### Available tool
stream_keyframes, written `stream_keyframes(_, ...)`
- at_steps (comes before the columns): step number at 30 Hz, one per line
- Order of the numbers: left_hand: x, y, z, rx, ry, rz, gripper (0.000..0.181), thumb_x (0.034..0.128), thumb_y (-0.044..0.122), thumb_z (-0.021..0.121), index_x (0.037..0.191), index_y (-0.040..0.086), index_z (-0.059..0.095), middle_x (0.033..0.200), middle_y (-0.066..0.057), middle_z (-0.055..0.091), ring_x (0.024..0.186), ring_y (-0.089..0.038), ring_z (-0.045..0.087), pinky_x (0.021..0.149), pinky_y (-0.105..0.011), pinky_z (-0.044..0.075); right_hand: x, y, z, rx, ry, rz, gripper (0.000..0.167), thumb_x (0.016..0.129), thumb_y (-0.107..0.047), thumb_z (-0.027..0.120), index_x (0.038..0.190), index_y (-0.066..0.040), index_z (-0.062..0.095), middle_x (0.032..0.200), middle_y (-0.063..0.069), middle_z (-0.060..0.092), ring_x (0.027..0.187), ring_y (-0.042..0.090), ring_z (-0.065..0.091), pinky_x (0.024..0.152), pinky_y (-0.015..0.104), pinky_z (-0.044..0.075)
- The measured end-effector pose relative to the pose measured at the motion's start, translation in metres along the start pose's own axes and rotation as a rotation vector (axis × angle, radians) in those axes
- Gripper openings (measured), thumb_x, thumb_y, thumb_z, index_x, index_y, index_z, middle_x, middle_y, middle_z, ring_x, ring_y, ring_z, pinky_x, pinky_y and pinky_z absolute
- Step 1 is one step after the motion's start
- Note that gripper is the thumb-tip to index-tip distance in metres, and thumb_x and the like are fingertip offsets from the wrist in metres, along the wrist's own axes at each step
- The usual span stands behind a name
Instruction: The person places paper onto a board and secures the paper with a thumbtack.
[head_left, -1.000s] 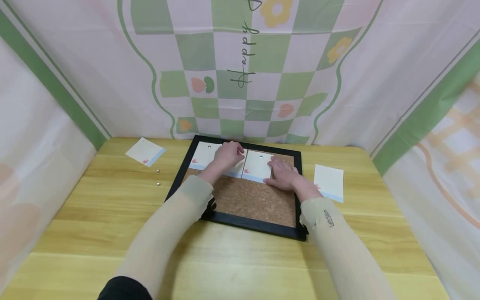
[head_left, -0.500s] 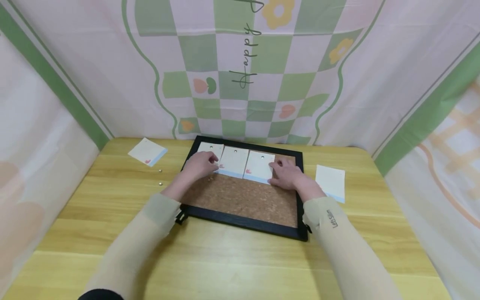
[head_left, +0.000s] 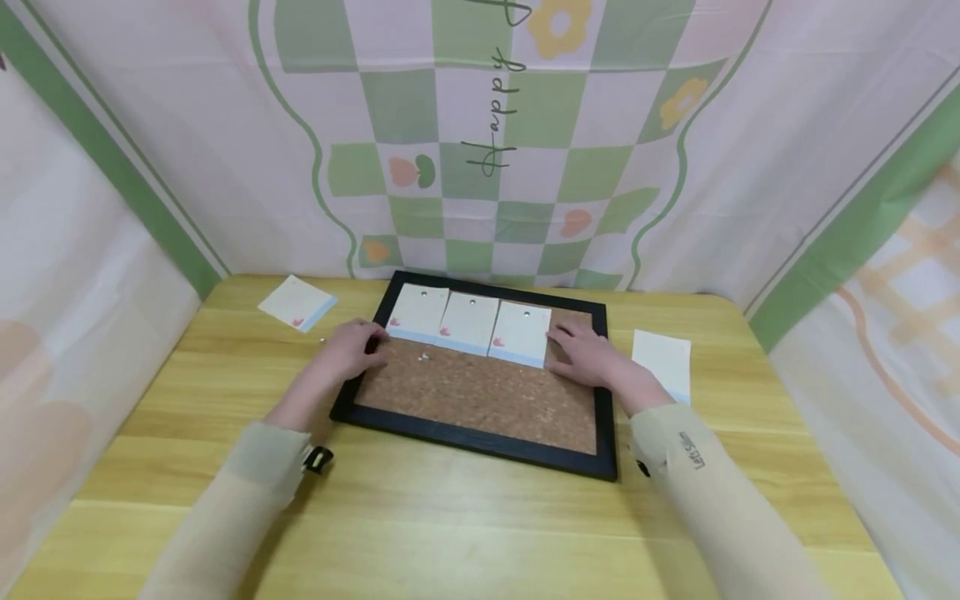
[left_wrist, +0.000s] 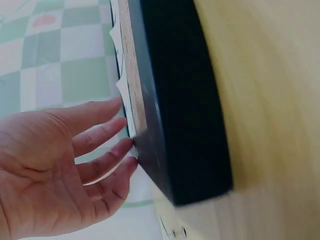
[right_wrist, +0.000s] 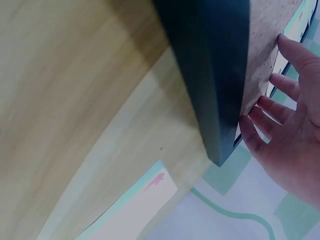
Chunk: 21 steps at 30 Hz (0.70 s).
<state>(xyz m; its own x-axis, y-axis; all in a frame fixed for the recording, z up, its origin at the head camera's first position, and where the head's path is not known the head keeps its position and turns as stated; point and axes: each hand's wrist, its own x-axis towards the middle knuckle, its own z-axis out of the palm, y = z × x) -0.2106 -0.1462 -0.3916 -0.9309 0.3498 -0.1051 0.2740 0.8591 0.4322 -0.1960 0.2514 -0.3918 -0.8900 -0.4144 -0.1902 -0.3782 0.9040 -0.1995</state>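
Note:
A cork board point(head_left: 480, 396) in a black frame lies on the table. Three white cards with blue lower edges line its upper part: a left card point(head_left: 417, 312), a middle card point(head_left: 469, 323) and a right card point(head_left: 521, 335). Each bears a small pin near its top edge. My left hand point(head_left: 349, 350) is at the board's left edge with loosely bent fingers, holding nothing. In the left wrist view, its fingertips point(left_wrist: 131, 161) are close to the frame corner. My right hand point(head_left: 587, 353) rests its spread fingers on the cork beside the right card.
A loose card point(head_left: 297, 303) lies on the table to the left of the board, another loose card point(head_left: 662, 365) to the right. Loose pins point(left_wrist: 183, 232) lie on the table to the left. A patterned curtain point(head_left: 465, 200) hangs behind the board.
My left hand has moved left from the middle card, past the left card, to the board's left edge, uncovering both cards. My right hand has shifted slightly right, off the right card's edge.

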Motion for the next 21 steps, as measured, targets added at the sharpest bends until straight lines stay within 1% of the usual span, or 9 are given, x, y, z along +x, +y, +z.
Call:
stream_keyframes(3,-0.005,-0.004,-0.001,0.030,-0.004,-0.044,0.046,0.0917,0.018,0.071,0.132,-0.002,0.058,0.139,-0.031,0.051,0.129,-0.048,0.048,0.110,-0.057,0.041,-0.005,0.004,0.001,0.002,0.030,-0.032,0.057,0.099,-0.026,0.063,0.145,0.002,0.046,0.154,0.032,0.035,0.141,0.051,0.034,0.112,0.065,0.034)
stream_keyframes(6,-0.008,-0.007,-0.002,0.041,-0.014,-0.079,0.056,0.0906,0.018,0.072,0.138,-0.005,0.051,0.142,-0.034,0.046,0.130,-0.049,0.047,0.110,-0.057,0.041,-0.008,0.008,0.001,0.013,0.039,-0.033,0.055,0.098,-0.025,0.064,0.144,0.001,0.048,0.153,0.032,0.037,0.140,0.052,0.035,0.114,0.062,0.033)
stream_keyframes(9,-0.008,-0.010,-0.002,0.024,-0.044,-0.115,0.064,0.0917,0.018,0.070,0.144,-0.007,0.043,0.142,-0.034,0.047,0.130,-0.047,0.048,0.110,-0.055,0.042,-0.011,0.016,0.000,0.033,0.058,-0.019,0.054,0.098,-0.025,0.064,0.142,0.002,0.049,0.151,0.032,0.040,0.138,0.052,0.038,0.114,0.062,0.034)
stream_keyframes(12,-0.007,-0.013,-0.002,-0.006,-0.079,-0.136,0.066,0.0942,0.019,0.067,0.147,-0.008,0.038,0.141,-0.033,0.051,0.129,-0.045,0.051,0.109,-0.054,0.043,-0.015,0.026,-0.001,0.054,0.100,-0.001,0.051,0.098,-0.024,0.064,0.139,0.004,0.051,0.143,0.032,0.048,0.130,0.050,0.047,0.107,0.061,0.041)
stream_keyframes(14,-0.006,-0.015,-0.002,-0.014,-0.092,-0.136,0.066,0.0952,0.021,0.066,0.146,-0.010,0.039,0.138,-0.032,0.054,0.127,-0.045,0.053,0.108,-0.054,0.045,-0.018,0.033,-0.002,0.072,0.129,0.033,0.050,0.099,-0.023,0.063,0.139,0.004,0.051,0.139,0.032,0.051,0.127,0.049,0.049,0.105,0.061,0.043)
stream_keyframes(16,-0.006,-0.017,-0.001,-0.012,-0.096,-0.129,0.064,0.0956,0.022,0.066,0.144,-0.011,0.041,0.135,-0.032,0.057,0.125,-0.044,0.056,0.107,-0.053,0.046,-0.021,0.039,-0.004,0.091,0.155,0.069,0.050,0.099,-0.022,0.061,0.140,0.005,0.050,0.138,0.033,0.051,0.127,0.050,0.049,0.105,0.062,0.042)
stream_keyframes(18,-0.006,-0.018,-0.001,-0.006,-0.095,-0.123,0.062,0.0957,0.022,0.067,0.142,-0.012,0.044,0.133,-0.032,0.059,0.122,-0.044,0.058,0.105,-0.053,0.047,-0.025,0.046,-0.007,0.106,0.178,0.104,0.049,0.100,-0.021,0.060,0.140,0.005,0.049,0.142,0.034,0.048,0.130,0.051,0.046,0.108,0.063,0.040)
stream_keyframes(21,-0.007,-0.016,-0.001,0.009,-0.093,-0.125,0.060,0.0957,0.023,0.067,0.141,-0.011,0.046,0.132,-0.031,0.059,0.122,-0.044,0.058,0.105,-0.053,0.047,-0.032,0.057,-0.010,0.134,0.193,0.155,0.051,0.101,-0.021,0.057,0.142,0.007,0.046,0.146,0.034,0.044,0.134,0.052,0.042,0.111,0.064,0.036)
